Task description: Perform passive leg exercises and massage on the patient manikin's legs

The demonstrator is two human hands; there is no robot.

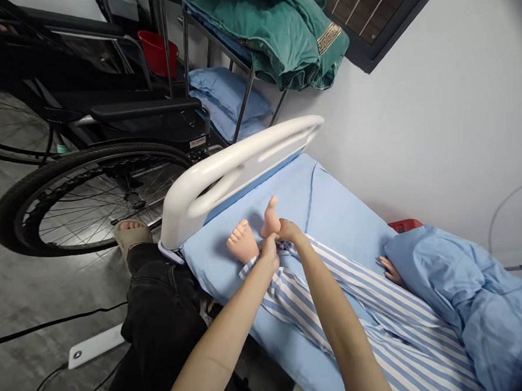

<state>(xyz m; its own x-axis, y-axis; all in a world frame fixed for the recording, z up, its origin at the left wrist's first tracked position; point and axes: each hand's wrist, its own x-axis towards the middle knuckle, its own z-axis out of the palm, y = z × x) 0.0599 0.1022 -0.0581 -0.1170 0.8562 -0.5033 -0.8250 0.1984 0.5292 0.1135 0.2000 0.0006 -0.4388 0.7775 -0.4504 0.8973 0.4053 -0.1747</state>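
Note:
A care manikin in blue-and-white striped trousers (325, 305) lies on the bed, its smooth feet toward the footboard. My left hand (270, 252) is closed at the near side of the ankle of the far foot (271, 218), which points toes up. Around the far side of that same ankle, by the trouser cuff, wraps my right hand (289, 230). The nearer foot (243, 241) rests on the sheet just left of my left hand, touched by neither hand. My fingertips are partly hidden behind the ankle and cloth.
A cream footboard (246, 153) closes off the bed's end. Beyond it stand a black wheelchair (146, 112) and a metal rack with a green blanket (280, 31) and blue pillows (232, 93). A blue quilt (480, 291) covers the manikin's upper part. Cables cross the floor.

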